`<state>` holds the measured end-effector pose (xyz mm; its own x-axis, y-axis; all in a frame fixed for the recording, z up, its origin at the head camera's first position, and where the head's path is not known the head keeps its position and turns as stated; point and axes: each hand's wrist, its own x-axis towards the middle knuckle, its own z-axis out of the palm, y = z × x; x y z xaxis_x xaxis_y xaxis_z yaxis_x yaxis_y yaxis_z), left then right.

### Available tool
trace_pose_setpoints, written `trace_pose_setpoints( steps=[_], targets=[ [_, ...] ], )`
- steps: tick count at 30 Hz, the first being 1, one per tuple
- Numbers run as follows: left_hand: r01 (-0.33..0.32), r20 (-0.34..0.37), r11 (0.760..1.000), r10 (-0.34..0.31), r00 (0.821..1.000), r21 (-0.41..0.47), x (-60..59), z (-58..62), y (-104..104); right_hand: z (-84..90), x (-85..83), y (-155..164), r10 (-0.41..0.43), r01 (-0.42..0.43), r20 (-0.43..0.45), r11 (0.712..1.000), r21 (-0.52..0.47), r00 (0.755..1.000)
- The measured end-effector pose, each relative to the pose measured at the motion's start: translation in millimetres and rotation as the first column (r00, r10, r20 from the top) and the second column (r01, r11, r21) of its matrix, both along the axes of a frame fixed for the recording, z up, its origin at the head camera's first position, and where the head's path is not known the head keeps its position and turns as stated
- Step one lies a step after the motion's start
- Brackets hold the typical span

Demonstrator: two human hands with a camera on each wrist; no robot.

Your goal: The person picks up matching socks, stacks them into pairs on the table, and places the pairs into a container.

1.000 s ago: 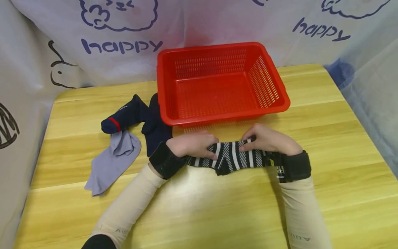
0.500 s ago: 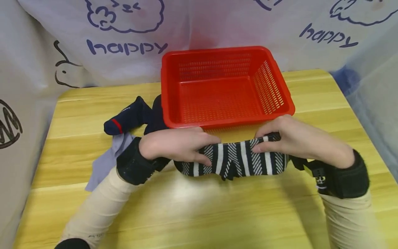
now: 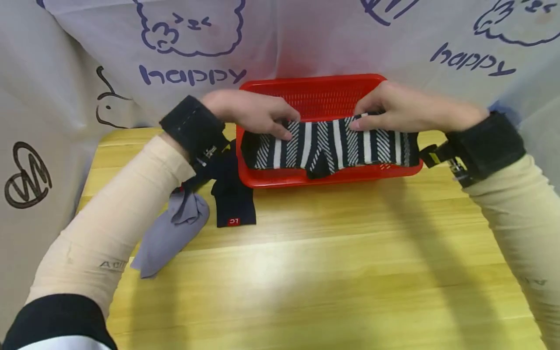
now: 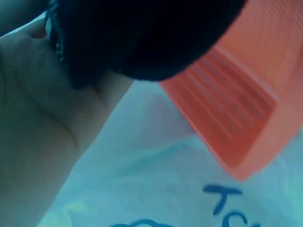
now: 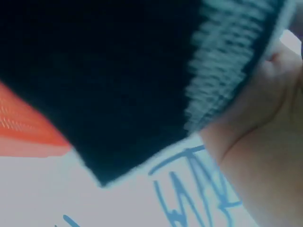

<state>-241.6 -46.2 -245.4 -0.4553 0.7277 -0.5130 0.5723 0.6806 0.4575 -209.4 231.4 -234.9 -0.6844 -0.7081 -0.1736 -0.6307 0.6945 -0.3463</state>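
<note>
A folded black-and-white striped sock pair (image 3: 332, 148) hangs in the air over the red plastic basket (image 3: 306, 179). My left hand (image 3: 255, 114) pinches its left end and my right hand (image 3: 395, 109) pinches its right end, both lifted above the basket's front rim. In the left wrist view the dark sock (image 4: 142, 38) fills the top, with my palm (image 4: 33, 123) at the left and the basket (image 4: 236, 109) beyond. The right wrist view shows the sock (image 5: 118, 80) close up against my right hand (image 5: 265, 123).
A navy sock (image 3: 232, 194) with a red label and a grey sock (image 3: 170, 233) lie on the wooden table (image 3: 306, 272) left of the basket, partly under my left forearm. A printed white cloth (image 3: 280, 43) hangs behind the table.
Both hands have lifted the striped socks off the table and carried them away from me, over the basket. The view has tilted with the motion.
</note>
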Motion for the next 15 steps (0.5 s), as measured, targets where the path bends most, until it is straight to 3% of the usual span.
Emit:
trace_pose_setpoints(
  steps=[5,8,12,15],
  targets=[
    [-0.068,0.048,0.991,0.074,0.996,-0.115,-39.7,-7.8,13.7,-13.6,-49.2,-5.6,-0.059,0.036,0.12,0.982,0.186,0.991],
    [-0.088,0.016,0.972,0.094,0.995,-0.217,-53.4,-12.8,20.7,-28.1,-73.2,-8.4,-0.118,0.06,0.202,0.96,0.273,0.972],
    [-0.13,-0.053,0.928,0.119,0.992,-0.348,-54.4,-14.6,26.2,-49.1,-92.4,-13.3,-0.212,0.102,0.308,0.936,0.337,0.927],
    [-0.239,-0.102,0.899,0.217,0.971,-0.367,-45.8,-14.3,28.1,-60.9,-99.1,-17.2,-0.284,0.142,0.363,0.918,0.371,0.888]
  ],
)
